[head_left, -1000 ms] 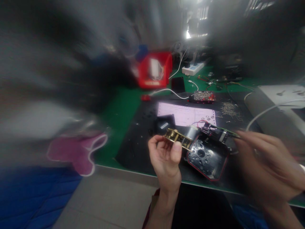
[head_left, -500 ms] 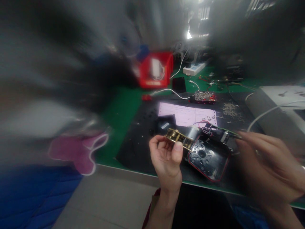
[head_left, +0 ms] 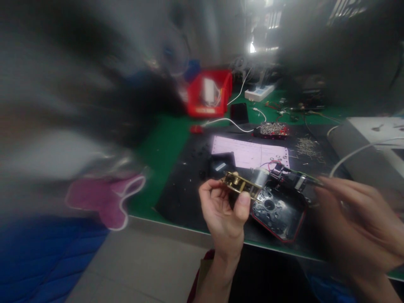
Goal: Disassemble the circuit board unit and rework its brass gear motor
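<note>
My left hand (head_left: pixel 225 212) is closed around a small brass gearbox with a silver motor (head_left: pixel 243 184), held above the bench edge. Thin red and blue wires run from the motor to a green circuit board (head_left: pixel 295 180). My right hand (head_left: pixel 356 223), blurred at the right, pinches the far end of that board. Below both lies an open black housing with a red rim (head_left: pixel 277 212) on the black mat (head_left: pixel 186 189).
A pink sheet of paper (head_left: pixel 249 153), a small red tray of screws (head_left: pixel 273 129) and loose screws (head_left: pixel 306 147) lie on the mat. Further back stand a red bin (head_left: pixel 208 93), a phone (head_left: pixel 239 112), a white power strip (head_left: pixel 259 92) and cables. A grey box (head_left: pixel 372 147) sits right.
Both hands with the motor and board have drifted slightly right and down in view. Their grip is unchanged.
</note>
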`<action>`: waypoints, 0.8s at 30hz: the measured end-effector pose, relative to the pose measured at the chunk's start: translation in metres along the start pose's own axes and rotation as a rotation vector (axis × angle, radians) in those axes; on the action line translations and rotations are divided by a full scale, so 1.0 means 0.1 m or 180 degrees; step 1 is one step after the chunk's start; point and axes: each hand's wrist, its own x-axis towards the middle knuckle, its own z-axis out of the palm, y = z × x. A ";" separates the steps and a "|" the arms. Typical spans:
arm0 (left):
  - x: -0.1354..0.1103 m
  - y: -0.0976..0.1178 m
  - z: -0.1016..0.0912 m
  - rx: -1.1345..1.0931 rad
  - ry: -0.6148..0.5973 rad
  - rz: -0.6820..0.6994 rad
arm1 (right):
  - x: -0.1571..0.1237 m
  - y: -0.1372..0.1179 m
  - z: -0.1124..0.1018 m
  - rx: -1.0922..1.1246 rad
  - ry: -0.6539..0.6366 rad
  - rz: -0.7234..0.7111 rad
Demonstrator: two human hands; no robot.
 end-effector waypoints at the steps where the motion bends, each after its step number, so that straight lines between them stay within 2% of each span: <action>1: -0.01 0.00 0.00 0.0037 0.0005 0.0028 | 0.00 0.00 0.00 -0.0013 -0.0001 0.0014; 11: -0.07 0.07 0.06 0.0380 -0.0085 0.0359 | 0.03 -0.03 -0.02 -0.0043 -0.0039 0.0123; 17: -0.06 0.10 0.08 0.0388 -0.0097 0.0467 | 0.02 -0.03 -0.01 0.0129 -0.0049 0.0264; 24: -0.07 0.11 0.09 0.0320 -0.0112 0.0535 | 0.02 -0.03 0.00 0.0076 -0.0020 0.0225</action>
